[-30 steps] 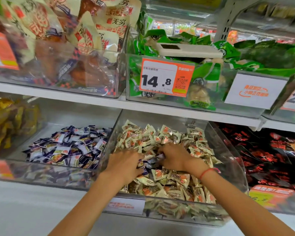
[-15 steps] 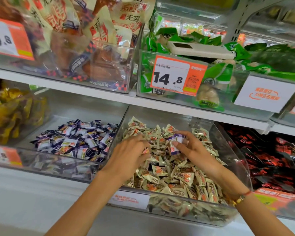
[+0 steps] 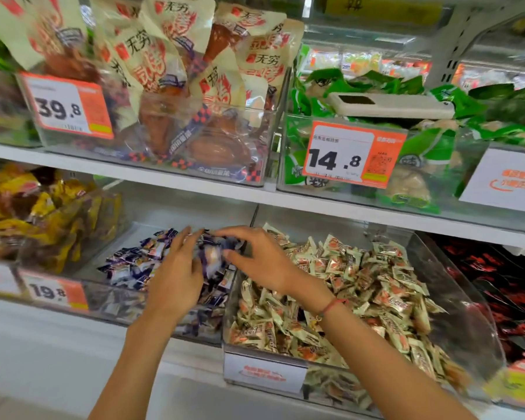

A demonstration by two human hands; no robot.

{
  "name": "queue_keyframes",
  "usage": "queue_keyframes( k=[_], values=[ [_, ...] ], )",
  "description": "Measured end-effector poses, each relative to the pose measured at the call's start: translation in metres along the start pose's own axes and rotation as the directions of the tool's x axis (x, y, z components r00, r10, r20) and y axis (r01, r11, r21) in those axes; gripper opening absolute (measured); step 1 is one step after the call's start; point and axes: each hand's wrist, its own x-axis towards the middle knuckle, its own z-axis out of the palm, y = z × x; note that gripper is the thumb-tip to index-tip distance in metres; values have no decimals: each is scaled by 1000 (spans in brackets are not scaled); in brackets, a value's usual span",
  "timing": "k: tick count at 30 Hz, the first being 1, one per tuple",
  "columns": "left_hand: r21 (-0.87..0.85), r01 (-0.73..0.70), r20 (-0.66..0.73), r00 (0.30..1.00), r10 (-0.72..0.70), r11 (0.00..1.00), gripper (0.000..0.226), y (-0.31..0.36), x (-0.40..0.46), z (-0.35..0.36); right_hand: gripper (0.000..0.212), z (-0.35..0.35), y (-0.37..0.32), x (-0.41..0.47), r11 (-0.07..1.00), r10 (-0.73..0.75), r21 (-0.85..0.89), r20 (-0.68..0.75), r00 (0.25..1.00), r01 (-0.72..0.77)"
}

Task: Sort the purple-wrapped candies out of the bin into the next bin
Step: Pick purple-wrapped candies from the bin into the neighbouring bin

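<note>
Both hands over the left clear bin (image 3: 73,278) on the lower shelf, above its right end; left hand (image 3: 176,277) with fingers stretched up and a little spread, palm turned to the right, touching the purple candies between the hands; right hand (image 3: 261,259) coming across the wall between the 2 bins, thumb and first fingers curled toward a small blurred bunch of purple-wrapped candies (image 3: 214,253); from the blur, not possible to tell if the right fingers really pinch the bunch or only touch it. Red thread bracelet (image 3: 331,307) around the right wrist.

Under the hands, a heap of purple candies (image 3: 134,262) lying in the left bin, with an orange price tag 19.8 (image 3: 55,292) on its front. Just beside it on the right, the second clear bin (image 3: 467,313) full of cream and orange candies (image 3: 361,283), with a white label (image 3: 264,374) on the front; no purple wrapper clearly visible among them.

At far left, yellow packets (image 3: 28,207); at far right, dark red packets (image 3: 497,283). On the upper shelf, big cream snack bags (image 3: 170,65) behind a tag 39.8 (image 3: 67,107), and green packets (image 3: 422,147) behind a tag 14.8 (image 3: 352,153); a white flat device (image 3: 391,106) lying on top of the green packets.
</note>
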Motion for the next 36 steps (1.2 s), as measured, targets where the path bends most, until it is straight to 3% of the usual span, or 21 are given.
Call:
queue_keyframes(
  k=[3,6,9,11,13,15,17,24,27,30,31,33,35,36],
  values=[
    [-18,51,-99,994,-52,999,43,8,-8,-5,31,-23,18,-22,997,78,-22,-45,996,-79],
    [-113,-46,-128,991,31,993,45,39,-25,-2,25,-59,52,-58,971,143,-176,-105,984,-160],
    [-48,-85,18,996,86,995,56,69,-31,23,27,-82,86,-78,896,334,-357,154,930,-263],
    [77,-114,7,993,114,990,59,67,-32,31,57,-66,87,-77,854,453,-440,369,811,-277],
    [131,-105,-31,993,110,986,61,57,-33,32,79,-42,88,-73,818,507,-520,448,736,-247],
    [153,-111,-62,991,122,982,62,52,-34,36,85,-31,95,-66,805,528,-530,434,730,-267],
    [169,-124,-86,986,140,978,61,51,-32,39,83,-34,99,-64,831,503,-472,417,757,-293],
    [224,-143,-53,986,158,964,56,52,-33,38,37,-76,83,-97,937,274,-301,320,907,-177],
    [254,-265,-133,943,306,930,51,60,-34,33,34,-110,78,-110,955,295,-16,174,939,-297],
    [119,-423,-216,872,439,898,37,86,-41,35,33,-126,71,-121,895,355,251,98,930,-368],
    [19,-425,-161,892,422,905,34,99,-45,35,34,-127,69,-124,875,370,295,104,923,-384],
    [-162,-326,89,935,343,931,37,123,-49,42,33,-126,63,-125,863,379,310,123,917,-398],
    [-287,-172,341,901,268,942,47,137,-46,55,33,-122,59,-124,884,363,265,134,922,-386],
    [-338,-111,404,880,251,935,49,140,-44,62,34,-120,58,-123,898,354,226,140,925,-378]
  ],
)
